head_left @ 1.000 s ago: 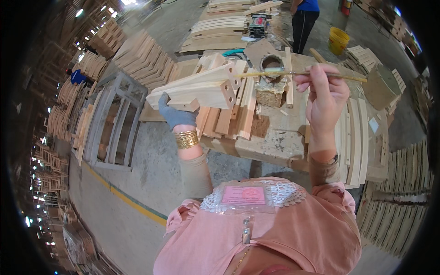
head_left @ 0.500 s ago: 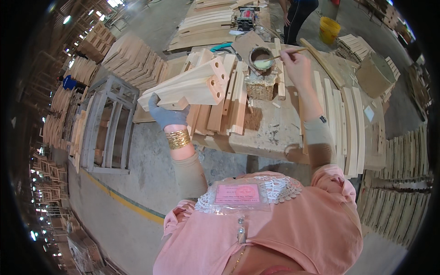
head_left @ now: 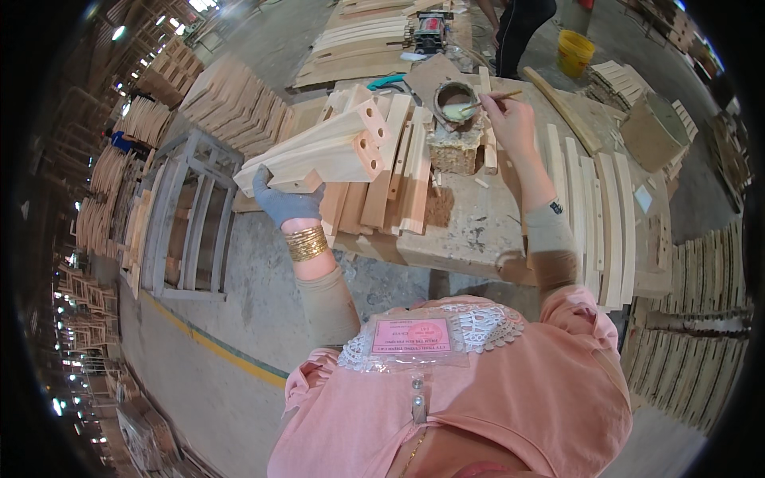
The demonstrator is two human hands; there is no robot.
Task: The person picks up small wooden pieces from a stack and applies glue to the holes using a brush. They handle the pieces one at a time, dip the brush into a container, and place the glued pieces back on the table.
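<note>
My left hand point(head_left: 288, 198), in a grey glove, is closed around pale wooden pieces point(head_left: 319, 157) held together above the table, their drilled ends turned to the right. Several round holes show in those ends. Bare and pinched, my right hand point(head_left: 512, 123) grips a thin wooden stick point(head_left: 496, 96). Its lower tip reaches into a round pot point(head_left: 453, 93) with whitish liquid, perhaps glue, inside. The pot rests on a crusted block point(head_left: 455, 151) at the middle of the table. Under the held pieces lie more wooden parts point(head_left: 374, 203).
Long wooden slats point(head_left: 607, 215) lie on the right of the worktable point(head_left: 470, 247). A grey metal frame point(head_left: 189, 219) stands at the left, with stacked wood point(head_left: 235, 107) behind it. A person point(head_left: 522, 36) stands beyond the table near a yellow bucket point(head_left: 574, 52).
My right hand has shifted slightly right and down with the stick, whose tip stays at the pot. The wooden pieces in my left hand have moved a little to the left.
</note>
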